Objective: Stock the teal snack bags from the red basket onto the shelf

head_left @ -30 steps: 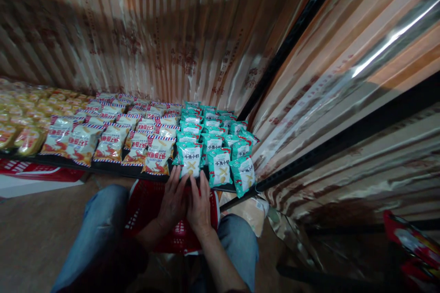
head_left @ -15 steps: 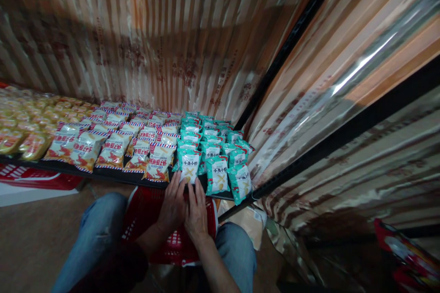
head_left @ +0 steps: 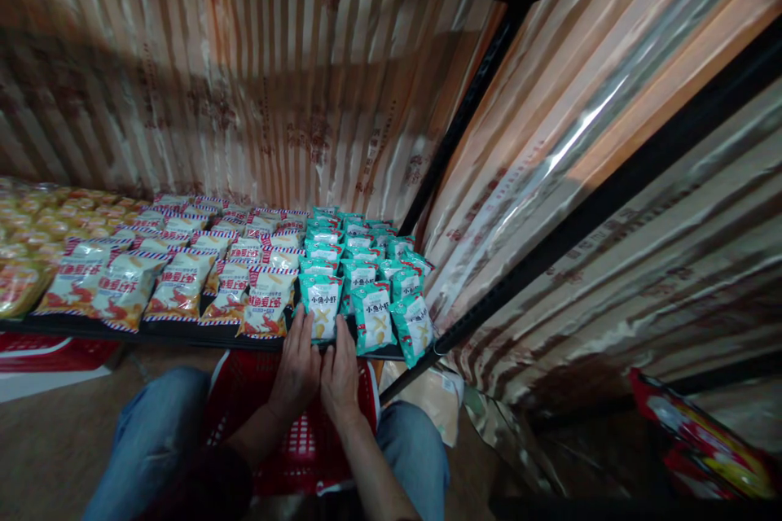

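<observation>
A green-and-white snack bag [head_left: 322, 301] stands upright at the front of its row on the black shelf. My left hand [head_left: 297, 366] is at its lower left edge, fingers stretched forward and touching it. At the lower right edge of the same bag is my right hand [head_left: 340, 374], its fingers also straight. Neither hand wraps round the bag. Two more green bags lean at the shelf front on the right, the nearer one [head_left: 373, 317] beside my right fingertips. To the left of my left hand stands a white-and-orange snack bag [head_left: 266, 305] with striped edges.
Yellow packs [head_left: 21, 285] fill the far left of the shelf. Below my hands, between my knees, sits a red basket [head_left: 244, 391]. A black shelf post [head_left: 464, 122] and a slanting bar [head_left: 550, 252] bound the right side. Red packets [head_left: 696, 431] lie lower right.
The camera view has shifted, so the shelf appears a little further left. My hands have stayed at the front green bag, the fingers now lying along its two lower sides.
</observation>
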`<state>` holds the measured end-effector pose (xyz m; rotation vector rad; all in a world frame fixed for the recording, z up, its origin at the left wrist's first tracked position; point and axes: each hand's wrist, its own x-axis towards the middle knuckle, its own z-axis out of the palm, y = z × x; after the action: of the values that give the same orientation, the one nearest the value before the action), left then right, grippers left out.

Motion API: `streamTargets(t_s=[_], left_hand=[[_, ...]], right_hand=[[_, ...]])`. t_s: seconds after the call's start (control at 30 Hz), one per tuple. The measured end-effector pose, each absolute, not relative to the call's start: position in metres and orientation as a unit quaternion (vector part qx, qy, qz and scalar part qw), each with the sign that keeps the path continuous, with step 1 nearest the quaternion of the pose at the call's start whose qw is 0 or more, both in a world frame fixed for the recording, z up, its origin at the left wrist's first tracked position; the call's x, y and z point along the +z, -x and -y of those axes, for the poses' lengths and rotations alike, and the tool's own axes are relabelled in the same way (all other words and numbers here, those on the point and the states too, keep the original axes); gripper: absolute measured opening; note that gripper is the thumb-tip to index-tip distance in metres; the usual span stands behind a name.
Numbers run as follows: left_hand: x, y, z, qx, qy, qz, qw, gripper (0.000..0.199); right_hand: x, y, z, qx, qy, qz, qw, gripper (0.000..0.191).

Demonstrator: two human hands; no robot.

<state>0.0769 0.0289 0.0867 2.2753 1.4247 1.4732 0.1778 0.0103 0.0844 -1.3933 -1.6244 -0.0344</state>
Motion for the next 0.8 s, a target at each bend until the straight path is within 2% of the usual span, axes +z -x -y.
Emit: streamTargets(t_s=[0.8], left_hand=[[0.094,-0.064,-0.025,0.450,-0.787,-0.420,0.019,0.064]], right_hand=[[0.090,-0.187,-0.013,0.005,0.546,0.685,0.482,0.049]])
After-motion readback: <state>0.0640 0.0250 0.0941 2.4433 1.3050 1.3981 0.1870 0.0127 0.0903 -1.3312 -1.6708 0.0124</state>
